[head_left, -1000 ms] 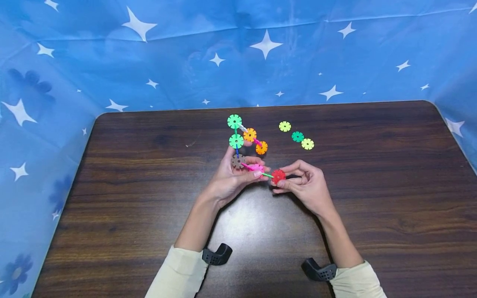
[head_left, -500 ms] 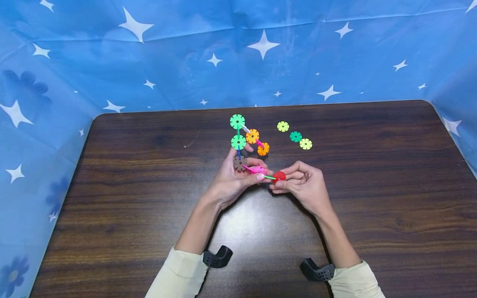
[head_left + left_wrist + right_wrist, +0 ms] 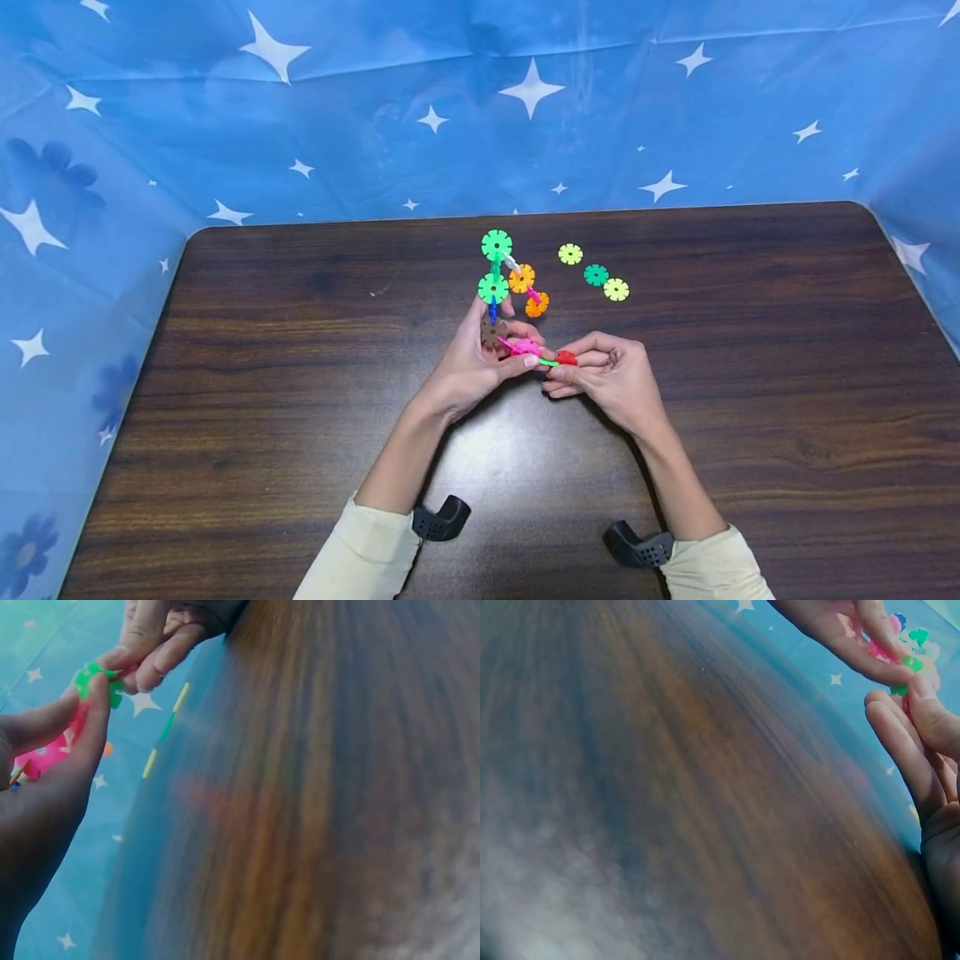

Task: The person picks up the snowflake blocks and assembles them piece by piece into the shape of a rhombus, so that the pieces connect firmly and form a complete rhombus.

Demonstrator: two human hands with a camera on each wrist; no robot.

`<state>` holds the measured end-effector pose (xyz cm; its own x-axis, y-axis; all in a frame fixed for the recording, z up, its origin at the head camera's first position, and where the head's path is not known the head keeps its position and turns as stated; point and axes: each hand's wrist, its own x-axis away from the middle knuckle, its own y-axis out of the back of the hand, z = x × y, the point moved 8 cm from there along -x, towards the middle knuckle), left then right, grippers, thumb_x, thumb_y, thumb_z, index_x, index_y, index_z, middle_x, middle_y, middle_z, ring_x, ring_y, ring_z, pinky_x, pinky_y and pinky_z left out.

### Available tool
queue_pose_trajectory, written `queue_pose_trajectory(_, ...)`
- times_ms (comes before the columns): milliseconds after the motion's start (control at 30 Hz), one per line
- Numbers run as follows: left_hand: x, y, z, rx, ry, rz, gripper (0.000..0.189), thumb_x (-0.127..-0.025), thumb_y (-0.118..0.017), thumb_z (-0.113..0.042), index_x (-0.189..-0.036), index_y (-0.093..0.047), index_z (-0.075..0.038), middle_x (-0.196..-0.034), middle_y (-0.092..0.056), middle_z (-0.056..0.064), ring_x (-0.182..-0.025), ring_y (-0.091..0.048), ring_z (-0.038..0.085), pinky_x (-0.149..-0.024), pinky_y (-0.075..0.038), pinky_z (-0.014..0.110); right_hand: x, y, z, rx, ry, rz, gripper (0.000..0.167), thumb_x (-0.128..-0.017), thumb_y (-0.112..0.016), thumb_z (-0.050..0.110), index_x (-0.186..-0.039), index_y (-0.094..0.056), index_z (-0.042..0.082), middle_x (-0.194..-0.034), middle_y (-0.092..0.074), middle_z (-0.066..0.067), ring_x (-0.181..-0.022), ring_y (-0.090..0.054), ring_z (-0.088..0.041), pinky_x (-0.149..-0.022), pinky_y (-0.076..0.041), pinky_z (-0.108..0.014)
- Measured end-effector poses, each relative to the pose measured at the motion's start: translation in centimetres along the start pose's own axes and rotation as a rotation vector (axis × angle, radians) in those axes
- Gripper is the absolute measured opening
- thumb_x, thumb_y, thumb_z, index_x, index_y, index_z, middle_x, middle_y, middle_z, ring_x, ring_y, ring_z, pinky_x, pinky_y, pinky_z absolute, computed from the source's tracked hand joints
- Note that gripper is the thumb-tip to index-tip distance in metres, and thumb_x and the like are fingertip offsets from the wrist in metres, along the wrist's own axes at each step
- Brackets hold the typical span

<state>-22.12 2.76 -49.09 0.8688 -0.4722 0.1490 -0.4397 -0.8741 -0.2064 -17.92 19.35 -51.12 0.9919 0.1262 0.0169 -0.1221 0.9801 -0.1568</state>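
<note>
A chain of notched plastic discs hangs together between my hands above the table. My left hand (image 3: 476, 362) pinches it near the pink disc (image 3: 525, 347) and a green disc (image 3: 84, 680) seen edge-on in the head view. Beyond the left fingers the chain runs through a brown disc (image 3: 493, 334), a blue one (image 3: 492, 310), light green discs (image 3: 496, 246), a white one (image 3: 512, 263) and orange discs (image 3: 522, 278). At the other end my right hand (image 3: 611, 375) pinches the red disc (image 3: 566, 358), which joins the green one. The right fingers partly cover the red disc.
Two yellow discs (image 3: 571, 254) and a darker green disc (image 3: 596, 275) lie loose on the dark wooden table (image 3: 300, 375), behind the right hand. A blue curtain with white stars (image 3: 420, 67) stands along the table's far edge and sides.
The chain has shifted a little right with my left hand and turned, so the red disc now shows nearly edge-on. My right hand has kept its hold with little movement.
</note>
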Motion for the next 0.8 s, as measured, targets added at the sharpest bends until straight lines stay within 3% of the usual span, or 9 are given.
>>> queue_pose_trajectory(167,0.0,-0.1,-0.1,-0.001,-0.008,0.008,0.061,-0.092,-0.073,0.016,-0.137,-0.035,0.001,-0.118,-0.073,0.018,-0.106,-0.073,0.014,-0.089,-0.061,0.023,-0.1,-0.1,-0.1,0.001,0.009,0.028,0.017,-0.095,-0.074,-0.01,-0.107,-0.063,-0.017,-0.092,-0.083,-0.012,-0.077,-0.083,-0.026,-0.075,-0.067,-0.046)
queue_pose_trajectory(267,0.0,-0.1,0.0,0.124,-0.011,0.036,0.06,-0.092,-0.068,0.021,-0.138,-0.036,-0.002,-0.115,-0.072,0.016,-0.103,-0.076,0.017,-0.088,-0.065,0.03,-0.1,0.2,0.5,0.101,0.105,0.013,0.019,-0.1,-0.07,-0.006,-0.115,-0.066,-0.017,-0.095,-0.083,-0.006,-0.08,-0.081,-0.014,-0.077,-0.069,-0.036)
queue_pose_trajectory(333,0.0,-0.2,-0.1,0.218,-0.012,0.07,0.059,-0.094,-0.064,0.022,-0.139,-0.036,-0.004,-0.113,-0.072,0.014,-0.103,-0.078,0.022,-0.09,-0.067,0.037,-0.1,1.0,1.3,0.211,0.204,-0.073,0.021,-0.104,-0.065,-0.002,-0.121,-0.068,-0.013,-0.095,-0.081,-0.006,-0.082,-0.078,-0.01,-0.078,-0.066,-0.026)
queue_pose_trajectory(400,0.1,-0.3,-0.1,0.291,-0.004,0.108,0.057,-0.095,-0.061,0.021,-0.138,-0.038,-0.009,-0.111,-0.071,0.012,-0.104,-0.079,0.027,-0.092,-0.067,0.043,0.2,2.2,2.1,0.396,0.282,-0.23,0.025,-0.107,-0.061,0.004,-0.128,-0.07,-0.006,-0.101,-0.079,-0.011,-0.093,-0.073,-0.011,-0.088,-0.059,-0.02)
queue_pose_trajectory(500,0.3,-0.3,-0.3,0.317,0.003,0.149,0.054,-0.096,-0.059,0.019,-0.135,-0.04,-0.012,-0.109,-0.069,0.009,-0.104,-0.078,0.027,-0.095,-0.066,0.045,0.4,3.6,2.4,0.641,0.258,-0.411,0.038,-0.109,-0.058,0.009,-0.146,-0.062,0.001,-0.132,-0.072,-0.019,-0.126,-0.063,-0.026,-0.111,-0.049,-0.036)
queue_pose_trajectory(567,0.5,-0.2,-0.5,0.323,0.008,0.164,0.052,-0.094,-0.056,0.02,-0.131,-0.041,-0.014,-0.11,-0.066,0.007,-0.103,-0.076,0.022,-0.095,-0.066,0.04,0.2,3.7,2.1,0.81,0.179,-0.421,0.052,-0.109,-0.058,0.011,-0.159,-0.048,0.002,-0.158,-0.056,-0.02,-0.149,-0.045,-0.033,-0.125,-0.036,-0.049)
queue_pose_trajectory(633,0.6,-0.2,-0.7,0.326,0.003,0.173,0.049,-0.092,-0.054,0.02,-0.127,-0.043,-0.012,-0.111,-0.063,0.005,-0.099,-0.071,0.017,-0.091,-0.065,0.035,0.0,3.2,1.7,0.942,0.114,-0.364,0.064,-0.108,-0.057,0.011,-0.166,-0.033,0.001,-0.171,-0.038,-0.021,-0.16,-0.03,-0.04,-0.129,-0.028,-0.061)
queue_pose_trajectory(700,0.7,-0.1,-0.8,0.334,-0.003,0.181,0.045,-0.09,-0.052,0.019,-0.12,-0.045,-0.013,-0.113,-0.057,0.004,-0.097,-0.068,0.015,-0.089,-0.065,0.034,-0.2,2.5,1.3,1.022,0.095,-0.319,0.069,-0.107,-0.058,0.011,-0.168,-0.028,0.0,-0.171,-0.036,-0.024,-0.161,-0.028,-0.043,-0.127,-0.027,-0.066)
queue_pose_trajectory(800,0.9,0.1,-1.0,0.337,-0.004,0.182,0.038,-0.089,-0.049,0.015,-0.113,-0.045,-0.014,-0.116,-0.049,0.004,-0.097,-0.067,0.014,-0.085,-0.064,0.033,-0.2,1.9,1.2,1.071,0.12,-0.321,0.065,-0.105,-0.06,0.01,-0.164,-0.036,-0.002,-0.16,-0.046,-0.03,-0.147,-0.038,-0.049,-0.118,-0.032,-0.065)
